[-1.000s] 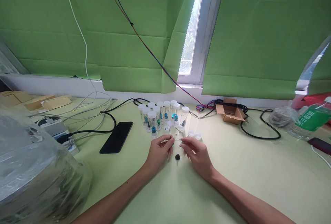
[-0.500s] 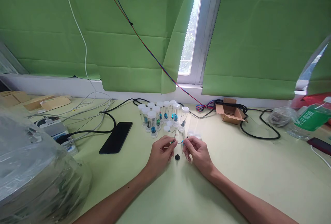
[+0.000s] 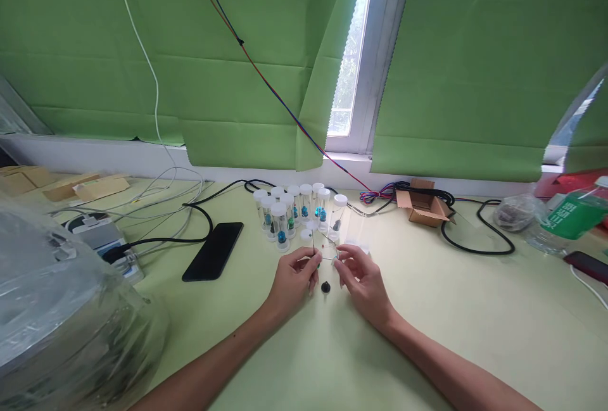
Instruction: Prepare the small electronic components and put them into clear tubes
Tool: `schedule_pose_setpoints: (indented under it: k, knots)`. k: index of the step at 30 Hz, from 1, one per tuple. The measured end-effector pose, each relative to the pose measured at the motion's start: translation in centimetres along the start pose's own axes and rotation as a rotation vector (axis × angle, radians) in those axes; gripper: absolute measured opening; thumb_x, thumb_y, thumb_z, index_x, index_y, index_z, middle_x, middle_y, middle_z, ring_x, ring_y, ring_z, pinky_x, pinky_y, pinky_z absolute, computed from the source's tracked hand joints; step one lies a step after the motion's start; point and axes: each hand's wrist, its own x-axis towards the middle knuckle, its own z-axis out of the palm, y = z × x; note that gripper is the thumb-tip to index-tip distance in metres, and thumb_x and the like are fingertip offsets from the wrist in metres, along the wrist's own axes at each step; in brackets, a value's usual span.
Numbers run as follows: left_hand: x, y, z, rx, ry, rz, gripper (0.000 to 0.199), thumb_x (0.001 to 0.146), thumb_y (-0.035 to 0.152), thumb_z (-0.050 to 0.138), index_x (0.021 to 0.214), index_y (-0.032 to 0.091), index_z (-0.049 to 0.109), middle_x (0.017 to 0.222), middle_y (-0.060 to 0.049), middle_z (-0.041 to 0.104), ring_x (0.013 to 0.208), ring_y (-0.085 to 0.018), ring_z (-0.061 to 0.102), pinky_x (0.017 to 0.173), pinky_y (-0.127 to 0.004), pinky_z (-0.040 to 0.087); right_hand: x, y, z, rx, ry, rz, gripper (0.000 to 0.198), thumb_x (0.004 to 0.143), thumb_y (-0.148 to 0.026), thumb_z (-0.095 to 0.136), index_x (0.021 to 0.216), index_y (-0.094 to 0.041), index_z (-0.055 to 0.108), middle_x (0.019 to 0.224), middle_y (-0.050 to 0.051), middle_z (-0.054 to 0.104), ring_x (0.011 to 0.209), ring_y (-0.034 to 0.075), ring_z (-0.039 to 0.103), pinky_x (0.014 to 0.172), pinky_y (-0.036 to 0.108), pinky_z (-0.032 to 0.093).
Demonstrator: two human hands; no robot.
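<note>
Near the middle of the table, my left hand (image 3: 298,275) pinches a small assembly of thin wire-like rods (image 3: 327,258) between thumb and fingers. One dark thin rod rises from those fingertips. My right hand (image 3: 361,275) pinches the other side of the same assembly, its other fingers loosely curled. The rods are too fine to make out fully. A small black knob-like piece (image 3: 325,287) rests on the table just below and between both hands. Beyond the hands stand several clear tubes with white caps (image 3: 279,227), holding blue, green or dark pieces.
A black phone (image 3: 213,251) lies to the left, beside a power strip (image 3: 118,259) with cables. A large plastic-wrapped bundle (image 3: 71,309) fills the left front. At the right stand an open cardboard box (image 3: 426,213), a bottle with green label (image 3: 570,221) and a dark phone (image 3: 588,265).
The rods between my hands have turned, and the dark rod at my left fingertips now points more upright. My right fingers have shifted their hold and spread a little. Both hands stay in place.
</note>
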Motion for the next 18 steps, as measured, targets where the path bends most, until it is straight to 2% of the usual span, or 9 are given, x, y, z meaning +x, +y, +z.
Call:
schedule_pose_setpoints:
  k: [4, 11, 18]
  knots:
    - [0.13, -0.3, -0.07, -0.002, 0.003, -0.015, 0.028, 0.082, 0.044, 0.061, 0.079, 0.016, 0.064, 0.048, 0.004, 0.052, 0.038, -0.008, 0.041, 0.043, -0.022, 0.033, -0.01, 0.01, -0.22, -0.123, 0.012, -0.049, 0.02, 0.09, -0.036, 0.057, 0.101, -0.021, 0.064, 0.083, 0.004, 0.062, 0.055, 0.012, 0.054, 0.053, 0.028, 0.048]
    - [0.01, 0.0, 0.04, 0.015, -0.003, 0.009, 0.027, 0.084, 0.042, 0.059, 0.078, 0.016, 0.063, 0.05, 0.003, 0.053, 0.039, -0.008, 0.042, 0.045, -0.022, 0.034, 0.05, -0.09, -0.15, -0.091, 0.02, -0.062, 0.017, 0.089, -0.034, 0.058, 0.09, -0.019, 0.065, 0.074, 0.003, 0.06, 0.055, 0.013, 0.053, 0.053, 0.027, 0.048]
    - [-0.07, 0.15, 0.02, 0.016, 0.002, 0.047, 0.027, 0.086, 0.04, 0.057, 0.078, 0.016, 0.063, 0.056, 0.003, 0.052, 0.041, -0.008, 0.046, 0.046, -0.022, 0.037, -0.1, -0.15, -0.16, -0.078, -0.028, -0.049, 0.023, 0.091, -0.036, 0.055, 0.079, -0.018, 0.062, 0.067, 0.001, 0.058, 0.049, 0.011, 0.052, 0.049, 0.025, 0.045]
